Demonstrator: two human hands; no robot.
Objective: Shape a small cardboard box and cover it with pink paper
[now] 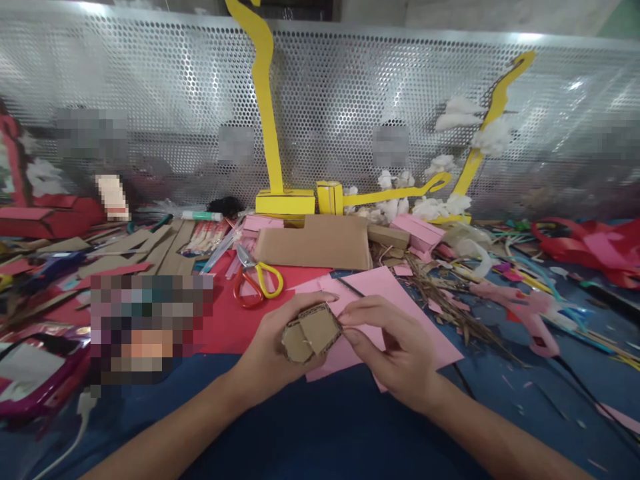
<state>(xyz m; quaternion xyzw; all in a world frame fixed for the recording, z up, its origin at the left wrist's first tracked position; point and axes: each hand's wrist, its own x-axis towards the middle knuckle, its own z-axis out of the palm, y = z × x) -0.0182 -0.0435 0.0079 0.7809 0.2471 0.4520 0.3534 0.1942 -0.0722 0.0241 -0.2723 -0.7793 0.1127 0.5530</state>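
A small, many-sided cardboard box [320, 328] sits in my left hand [273, 343], whose fingers and thumb wrap round its sides. Its brown end, made of two overlapping pieces with rough corrugated edges, faces me. My right hand [395, 347] has thumb and forefinger pinched together at the box's right corner; whether they grip its edge or some tiny bit there is too small to tell. Below both hands lies a pink paper sheet [425, 340], with a dark, thin pen-like stick [350, 287] on it. Scissors [257, 277] with red and yellow handles rest beyond my left hand.
Red paper [225, 333] lies left of the pink sheet. A cardboard piece [315, 243] stands behind. At right are a pink glue gun [525, 310] with a cord and dry twigs [445, 300]. Yellow cut-out stands [285, 203] line the perforated metal screen [330, 100].
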